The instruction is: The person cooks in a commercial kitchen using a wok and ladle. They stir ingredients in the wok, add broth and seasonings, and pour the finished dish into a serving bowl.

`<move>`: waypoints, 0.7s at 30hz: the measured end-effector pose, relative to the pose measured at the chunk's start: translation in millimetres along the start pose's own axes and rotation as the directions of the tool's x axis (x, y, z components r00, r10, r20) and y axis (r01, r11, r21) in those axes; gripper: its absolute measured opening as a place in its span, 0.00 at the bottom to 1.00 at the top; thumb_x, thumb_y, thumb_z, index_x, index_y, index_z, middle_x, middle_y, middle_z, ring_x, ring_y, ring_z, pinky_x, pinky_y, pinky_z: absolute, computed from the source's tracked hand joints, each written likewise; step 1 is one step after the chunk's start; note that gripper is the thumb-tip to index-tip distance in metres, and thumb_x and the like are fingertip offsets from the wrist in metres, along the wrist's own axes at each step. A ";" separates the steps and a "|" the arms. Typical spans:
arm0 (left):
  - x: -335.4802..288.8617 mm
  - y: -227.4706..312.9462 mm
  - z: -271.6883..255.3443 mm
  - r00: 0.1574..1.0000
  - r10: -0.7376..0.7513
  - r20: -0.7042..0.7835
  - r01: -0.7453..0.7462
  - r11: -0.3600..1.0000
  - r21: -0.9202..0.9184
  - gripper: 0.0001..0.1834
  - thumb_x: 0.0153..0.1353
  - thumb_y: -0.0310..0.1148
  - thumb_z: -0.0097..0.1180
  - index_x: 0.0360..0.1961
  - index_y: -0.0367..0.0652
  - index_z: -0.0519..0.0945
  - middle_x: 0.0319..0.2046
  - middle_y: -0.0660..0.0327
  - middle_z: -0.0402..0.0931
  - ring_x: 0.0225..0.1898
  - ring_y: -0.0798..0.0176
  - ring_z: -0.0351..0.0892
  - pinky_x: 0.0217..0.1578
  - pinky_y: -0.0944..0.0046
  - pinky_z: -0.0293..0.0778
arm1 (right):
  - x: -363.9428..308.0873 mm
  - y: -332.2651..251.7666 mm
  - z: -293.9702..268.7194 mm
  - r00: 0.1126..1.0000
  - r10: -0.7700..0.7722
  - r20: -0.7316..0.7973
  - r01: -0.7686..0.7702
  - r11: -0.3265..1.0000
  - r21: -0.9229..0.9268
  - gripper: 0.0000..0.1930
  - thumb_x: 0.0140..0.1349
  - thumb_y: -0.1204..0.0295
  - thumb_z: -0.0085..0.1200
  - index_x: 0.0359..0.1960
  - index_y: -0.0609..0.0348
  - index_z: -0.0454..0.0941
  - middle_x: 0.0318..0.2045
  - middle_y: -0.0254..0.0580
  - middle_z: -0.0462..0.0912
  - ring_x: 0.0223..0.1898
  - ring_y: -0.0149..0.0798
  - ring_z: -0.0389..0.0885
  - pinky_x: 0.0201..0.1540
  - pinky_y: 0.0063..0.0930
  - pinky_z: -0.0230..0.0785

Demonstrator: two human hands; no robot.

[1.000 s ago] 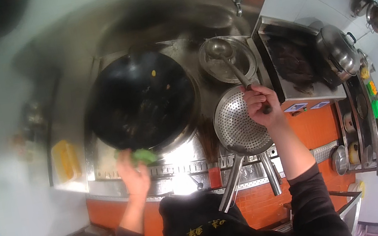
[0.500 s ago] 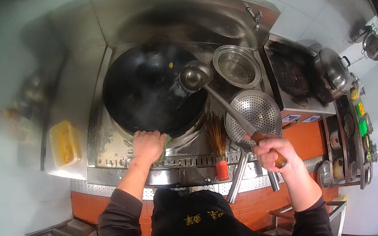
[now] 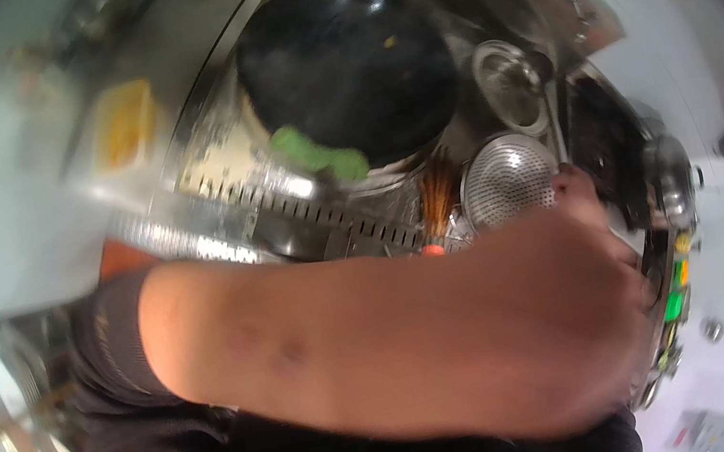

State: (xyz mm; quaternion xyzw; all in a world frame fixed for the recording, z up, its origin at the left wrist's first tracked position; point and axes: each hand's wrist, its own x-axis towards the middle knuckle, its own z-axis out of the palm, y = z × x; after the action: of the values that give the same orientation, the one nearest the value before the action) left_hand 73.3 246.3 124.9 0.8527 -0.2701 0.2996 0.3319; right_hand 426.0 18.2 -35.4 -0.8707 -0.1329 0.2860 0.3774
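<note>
My left forearm stretches across the front of the head view, close to the camera. My left hand (image 3: 557,317) is at the right, smeared by motion, so its finger state is unclear. Just beyond it, fingers of my right hand (image 3: 574,186) show at the lower end of a ladle (image 3: 554,119) handle and look closed on it; the rest of that hand is hidden. The ladle's bowl is over the right rim of a metal bowl (image 3: 507,89). A green cloth (image 3: 317,154) lies on the near left rim of the large black wok (image 3: 345,74), with no hand touching it.
A perforated strainer (image 3: 509,179) and a bristle brush (image 3: 438,198) lie between the wok and my arm. A yellow-filled tub (image 3: 125,127) stands at the left. A lidded pot (image 3: 669,177) stands on the right, and plates (image 3: 11,380) are at the lower left.
My left hand has let go of the green cloth, leaving it on the wok's rim, and swung right across my front. The ladle has moved right, from the wok to the metal bowl. The view has shifted.
</note>
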 end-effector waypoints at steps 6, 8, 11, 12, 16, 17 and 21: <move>32.9 39.9 -36.5 1.000 0.008 0.028 -0.009 1.000 0.020 0.12 0.48 0.26 0.59 0.37 0.42 0.80 0.30 0.59 0.78 0.35 0.54 0.79 0.46 0.52 0.73 | 100.1 3.2 -13.4 0.898 0.352 0.265 -0.441 0.701 0.561 0.10 0.62 0.76 0.52 0.21 0.54 0.70 0.16 0.30 0.71 0.15 0.27 0.70 0.17 0.21 0.61; 37.4 40.5 -40.1 0.999 0.006 0.041 -0.006 1.000 0.015 0.12 0.48 0.26 0.59 0.37 0.41 0.80 0.31 0.59 0.78 0.35 0.54 0.79 0.45 0.53 0.73 | 110.3 9.1 -9.4 0.881 0.285 0.377 -0.471 0.461 0.752 0.11 0.63 0.75 0.51 0.21 0.54 0.69 0.17 0.28 0.71 0.16 0.26 0.71 0.17 0.21 0.62; 40.7 40.0 -43.3 0.999 -0.018 0.048 0.018 1.000 -0.001 0.13 0.50 0.27 0.59 0.39 0.41 0.80 0.32 0.58 0.78 0.35 0.54 0.79 0.42 0.55 0.74 | 106.0 13.5 3.0 0.874 -0.014 0.485 -0.485 -0.002 0.874 0.01 0.62 0.78 0.51 0.32 0.61 0.72 0.19 0.28 0.69 0.19 0.25 0.73 0.20 0.19 0.66; 40.1 39.3 -45.2 0.998 -0.037 0.056 0.037 0.999 -0.009 0.13 0.50 0.27 0.59 0.39 0.41 0.80 0.32 0.58 0.79 0.35 0.54 0.79 0.41 0.55 0.74 | 100.6 10.2 7.5 0.867 -0.088 0.491 -0.494 -0.014 0.869 0.04 0.61 0.79 0.51 0.37 0.64 0.71 0.20 0.28 0.69 0.19 0.25 0.73 0.21 0.19 0.66; 14.2 25.1 -39.3 0.968 -0.218 0.121 0.227 0.971 -0.073 0.13 0.52 0.28 0.59 0.41 0.40 0.80 0.33 0.57 0.79 0.35 0.54 0.79 0.38 0.57 0.75 | 55.1 -11.8 24.1 0.839 -0.294 0.457 -0.525 -0.223 0.821 0.22 0.62 0.80 0.49 0.56 0.78 0.60 0.22 0.31 0.70 0.20 0.26 0.73 0.23 0.20 0.67; -7.9 12.5 -28.0 0.934 -0.332 0.134 0.350 0.927 -0.135 0.13 0.52 0.28 0.59 0.41 0.40 0.80 0.34 0.57 0.79 0.35 0.54 0.79 0.37 0.58 0.75 | 45.7 -24.8 27.9 0.811 -0.380 0.445 -0.539 -0.190 0.821 0.20 0.62 0.80 0.49 0.54 0.79 0.62 0.24 0.32 0.70 0.20 0.25 0.73 0.23 0.19 0.65; -75.4 -46.7 28.7 0.723 -0.621 0.302 0.597 0.782 0.180 0.20 0.53 0.28 0.58 0.49 0.38 0.78 0.50 0.52 0.74 0.52 0.48 0.74 0.54 0.54 0.72 | -15.4 -54.7 31.9 0.762 -0.474 0.442 -0.570 -0.164 0.805 0.20 0.63 0.79 0.48 0.55 0.79 0.63 0.26 0.31 0.71 0.20 0.24 0.73 0.23 0.18 0.65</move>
State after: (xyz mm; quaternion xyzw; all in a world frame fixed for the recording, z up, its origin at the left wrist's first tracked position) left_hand 62.7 274.7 36.8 0.9436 -0.0183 0.0292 0.3292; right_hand 393.7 67.1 -6.7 -0.0978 0.0537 0.5727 0.8121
